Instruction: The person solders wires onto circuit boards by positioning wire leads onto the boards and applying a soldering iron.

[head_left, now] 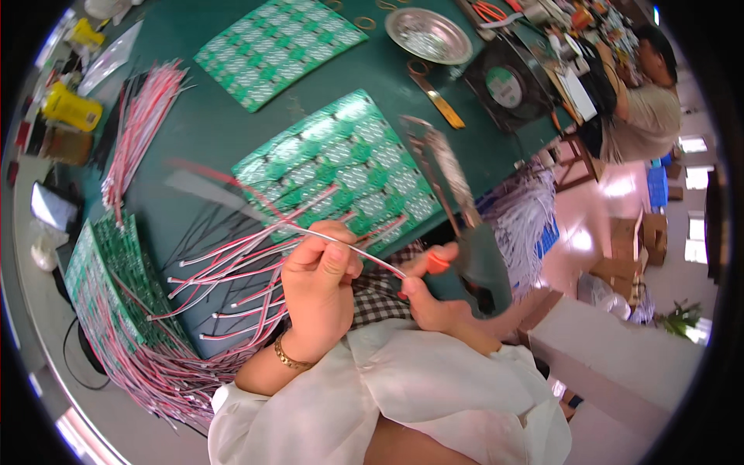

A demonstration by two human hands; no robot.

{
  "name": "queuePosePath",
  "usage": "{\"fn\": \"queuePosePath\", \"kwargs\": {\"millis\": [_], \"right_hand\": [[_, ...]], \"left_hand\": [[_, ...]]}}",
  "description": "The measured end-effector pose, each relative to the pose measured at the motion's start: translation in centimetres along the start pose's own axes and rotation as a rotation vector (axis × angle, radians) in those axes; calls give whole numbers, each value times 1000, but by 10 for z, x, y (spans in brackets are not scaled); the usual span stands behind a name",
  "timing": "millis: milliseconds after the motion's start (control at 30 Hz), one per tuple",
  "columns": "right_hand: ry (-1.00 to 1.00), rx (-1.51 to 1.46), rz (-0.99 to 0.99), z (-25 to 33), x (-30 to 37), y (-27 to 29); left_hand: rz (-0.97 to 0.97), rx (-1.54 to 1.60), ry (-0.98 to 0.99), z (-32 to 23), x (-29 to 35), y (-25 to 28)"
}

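Observation:
My left hand (322,267) pinches a thin red and white wire (358,249) between thumb and fingers, in front of my body. At that wire's right end, the fingertips of my right hand (434,298) are closed on it; an orange finger cover (439,263) sits on one finger. The wire's far left end is smeared by motion. Just beyond my hands lies a green circuit board panel (333,159). Several red and white wires (232,267) with small white connectors spread left of my left hand, over the table's near edge.
Far ahead are another green panel (279,46) and a metal bowl (428,35). A gold-coloured tool (438,101) lies before a black fan (505,84). Wire bundles (143,128) and wired boards (116,283) sit left. A blurred long grey object (457,182) stands right; a person (643,116) sits beyond.

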State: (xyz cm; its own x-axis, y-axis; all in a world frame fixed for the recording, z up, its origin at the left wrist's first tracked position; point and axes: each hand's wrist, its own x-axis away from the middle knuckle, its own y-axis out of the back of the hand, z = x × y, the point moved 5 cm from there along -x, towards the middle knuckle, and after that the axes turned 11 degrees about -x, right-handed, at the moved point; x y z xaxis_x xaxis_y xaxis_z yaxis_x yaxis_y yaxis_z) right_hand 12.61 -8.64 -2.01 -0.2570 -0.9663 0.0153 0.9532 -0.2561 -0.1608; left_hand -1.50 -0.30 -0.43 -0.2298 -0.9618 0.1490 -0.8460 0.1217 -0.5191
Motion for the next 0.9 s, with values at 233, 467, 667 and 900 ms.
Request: {"fn": "queuePosePath", "kwargs": {"millis": [233, 467, 667, 900], "right_hand": [[123, -115, -197, -7, 15, 10], [78, -112, -223, -26, 33, 25], [64, -103, -225, -40, 44, 30], [15, -201, -130, -38, 36, 26]], "left_hand": [[-3, 230, -12, -34, -15, 11], [-49, 388, 24, -53, -27, 26], [-68, 554, 168, -48, -20, 16], [152, 380, -39, -108, 9, 10]]}}
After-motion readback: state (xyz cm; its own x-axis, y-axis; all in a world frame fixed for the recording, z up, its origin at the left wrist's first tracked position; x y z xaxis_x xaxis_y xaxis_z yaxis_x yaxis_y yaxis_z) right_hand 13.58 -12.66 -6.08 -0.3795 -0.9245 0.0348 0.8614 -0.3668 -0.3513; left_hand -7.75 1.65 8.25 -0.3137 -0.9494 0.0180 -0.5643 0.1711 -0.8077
